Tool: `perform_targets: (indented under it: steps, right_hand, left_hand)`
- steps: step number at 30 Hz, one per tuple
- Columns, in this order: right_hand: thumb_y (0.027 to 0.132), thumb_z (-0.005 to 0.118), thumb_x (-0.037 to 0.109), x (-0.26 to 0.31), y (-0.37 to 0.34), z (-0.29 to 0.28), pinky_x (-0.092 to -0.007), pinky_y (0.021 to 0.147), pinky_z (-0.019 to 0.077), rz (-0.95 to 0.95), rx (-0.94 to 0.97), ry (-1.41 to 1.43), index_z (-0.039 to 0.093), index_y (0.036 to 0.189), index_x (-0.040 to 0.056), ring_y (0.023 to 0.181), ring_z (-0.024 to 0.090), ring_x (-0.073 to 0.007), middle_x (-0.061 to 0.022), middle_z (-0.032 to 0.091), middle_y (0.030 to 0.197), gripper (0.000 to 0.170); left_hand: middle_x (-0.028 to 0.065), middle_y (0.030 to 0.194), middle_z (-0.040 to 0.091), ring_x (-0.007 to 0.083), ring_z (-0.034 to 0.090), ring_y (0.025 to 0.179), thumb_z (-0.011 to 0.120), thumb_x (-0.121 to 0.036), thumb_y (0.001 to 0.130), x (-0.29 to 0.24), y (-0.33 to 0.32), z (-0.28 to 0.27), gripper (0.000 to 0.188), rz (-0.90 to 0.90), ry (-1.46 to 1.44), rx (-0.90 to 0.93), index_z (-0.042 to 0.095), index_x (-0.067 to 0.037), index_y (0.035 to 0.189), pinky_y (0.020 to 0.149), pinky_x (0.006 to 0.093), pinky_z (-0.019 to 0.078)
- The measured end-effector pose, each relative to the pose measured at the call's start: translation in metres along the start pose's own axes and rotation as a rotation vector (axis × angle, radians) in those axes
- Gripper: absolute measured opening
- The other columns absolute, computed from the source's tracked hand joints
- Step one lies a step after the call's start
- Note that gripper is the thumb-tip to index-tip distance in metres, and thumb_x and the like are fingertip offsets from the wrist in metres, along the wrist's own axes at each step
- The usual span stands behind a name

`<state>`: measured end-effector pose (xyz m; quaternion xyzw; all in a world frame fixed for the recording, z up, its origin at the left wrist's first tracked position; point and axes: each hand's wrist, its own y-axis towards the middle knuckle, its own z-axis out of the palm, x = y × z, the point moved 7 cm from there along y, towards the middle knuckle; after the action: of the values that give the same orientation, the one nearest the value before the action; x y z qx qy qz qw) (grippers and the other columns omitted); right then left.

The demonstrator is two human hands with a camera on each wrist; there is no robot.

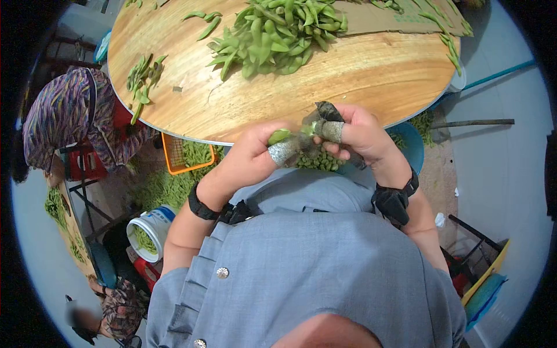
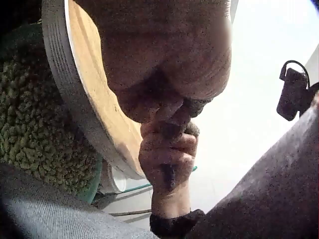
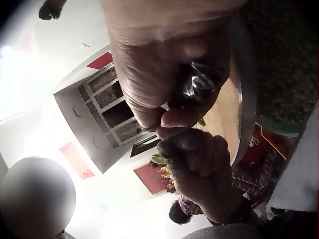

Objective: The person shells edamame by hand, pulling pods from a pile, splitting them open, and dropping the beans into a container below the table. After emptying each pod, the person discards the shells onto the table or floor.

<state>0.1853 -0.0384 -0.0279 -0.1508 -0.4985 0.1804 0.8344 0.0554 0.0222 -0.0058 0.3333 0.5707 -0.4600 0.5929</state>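
Both hands meet just beyond the table's near edge. A green soybean pod (image 1: 279,136) sticks up from my left hand (image 1: 258,148), whose thumb is wrapped in silvery tape; the pod also shows in the right wrist view (image 3: 158,158). Opposite it, my right hand (image 1: 362,133) has a taped thumb too and black plastic (image 1: 329,110) about its fingers. Between the two thumbs a blurred bright-green pod (image 1: 311,127) is pinched, partly hidden by the fingers. Shelled green beans (image 1: 318,160) lie in a basin (image 1: 413,149) below the hands.
A heap of pods (image 1: 267,40) lies on the round wooden table (image 1: 278,104), beside flattened cardboard (image 1: 389,20). An orange basket (image 1: 168,153) and a white bucket (image 1: 152,232) stand at left among pods on the floor. Two other people (image 1: 64,122) sit at left.
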Motion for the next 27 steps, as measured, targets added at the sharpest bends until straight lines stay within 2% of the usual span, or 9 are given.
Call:
perform_targets:
  steps: [3,5,10,13,15,17,22,25,27]
  right_hand:
    - [0.084,0.065,0.015,-0.002,0.001,0.001,-0.0175,0.045,0.04,-0.033,-0.012,-0.112,0.062,0.106,0.0043,0.06,0.054,-0.0043,-0.0022,0.064,0.085,0.025]
    - [0.084,0.065,0.014,-0.007,0.0,0.004,-0.0177,0.045,0.0402,-0.02,-0.008,-0.101,0.062,0.106,0.0045,0.06,0.055,-0.0043,-0.0026,0.064,0.086,0.024]
    - [0.084,0.065,0.013,-0.004,0.001,0.013,-0.0179,0.047,0.0411,-0.022,-0.049,-0.205,0.062,0.106,0.0044,0.061,0.055,-0.0034,-0.0019,0.065,0.083,0.024]
    - [0.085,0.064,0.013,0.005,0.002,0.018,-0.0203,0.052,0.0445,-0.166,-0.122,-0.362,0.063,0.102,0.0028,0.063,0.055,-0.0054,-0.0001,0.064,0.078,0.02]
    - [0.084,0.065,0.014,0.019,0.002,0.023,-0.0255,0.057,0.0471,-0.515,-0.189,-0.384,0.064,0.098,0.002,0.065,0.057,-0.0089,-0.0016,0.062,0.072,0.019]
    - [0.082,0.065,0.014,0.026,0.001,0.018,-0.0281,0.06,0.0478,-0.505,-0.268,-0.589,0.063,0.097,0.0019,0.067,0.058,-0.0118,-0.0047,0.062,0.073,0.019]
    - [0.077,0.067,0.016,0.029,-0.002,-0.004,-0.0326,0.063,0.0483,-0.349,-0.437,-1.086,0.062,0.095,0.002,0.07,0.062,-0.0181,-0.013,0.062,0.075,0.023]
    - [0.077,0.068,0.016,0.024,-0.001,-0.01,-0.0329,0.065,0.0493,-0.332,-0.433,-1.047,0.063,0.098,0.0027,0.072,0.064,-0.0216,-0.013,0.064,0.077,0.025]
    - [0.079,0.067,0.015,0.031,-0.002,-0.002,-0.0299,0.066,0.0498,-0.535,-0.403,-0.828,0.064,0.1,0.0022,0.072,0.063,-0.0168,-0.0085,0.066,0.078,0.025]
  left_hand:
    - [0.003,0.086,0.061,0.0067,0.054,0.073,0.051,-0.007,0.091,-0.005,-0.012,-0.011,0.016,0.033,0.154,-0.062,0.06,-0.002,0.103,0.063,0.0227,0.0446]
    - [0.0031,0.085,0.061,0.0065,0.054,0.07,0.049,-0.007,0.093,0.002,-0.024,-0.022,0.018,-0.194,0.123,-0.159,0.059,-0.003,0.106,0.06,0.0219,0.0448]
    - [0.0053,0.088,0.063,0.011,0.062,0.071,0.051,-0.012,0.095,0.015,-0.022,-0.022,0.022,-0.104,-0.212,-0.268,0.051,-0.004,0.115,0.06,0.0242,0.0501]
    - [0.0046,0.087,0.063,0.012,0.062,0.07,0.05,-0.013,0.095,0.018,-0.017,-0.016,0.021,-0.214,-0.326,-0.24,0.052,-0.004,0.114,0.06,0.0251,0.0503]
    - [0.0049,0.086,0.063,0.0127,0.061,0.07,0.051,-0.015,0.094,0.016,-0.011,-0.015,0.021,-0.226,-0.297,-0.232,0.053,-0.004,0.112,0.06,0.0247,0.0489]
    - [0.0051,0.085,0.063,0.0134,0.061,0.07,0.053,-0.017,0.094,0.018,-0.005,-0.017,0.021,-0.241,-0.267,-0.223,0.054,-0.004,0.11,0.06,0.0243,0.0476]
    - [0.0031,0.083,0.062,0.0104,0.057,0.067,0.053,-0.009,0.091,0.001,-0.002,-0.033,0.017,-0.018,0.779,-0.274,0.055,-0.002,0.107,0.058,0.0248,0.0451]
    - [0.0041,0.084,0.062,0.0118,0.058,0.068,0.052,-0.008,0.091,0.012,-0.006,-0.046,0.019,-0.081,0.422,-0.394,0.054,-0.002,0.109,0.059,0.026,0.0463]
    - [0.007,0.087,0.062,0.0154,0.059,0.067,0.05,-0.016,0.094,0.018,-0.002,-0.035,0.023,-0.169,0.022,-0.343,0.053,-0.003,0.112,0.055,0.0259,0.0469]
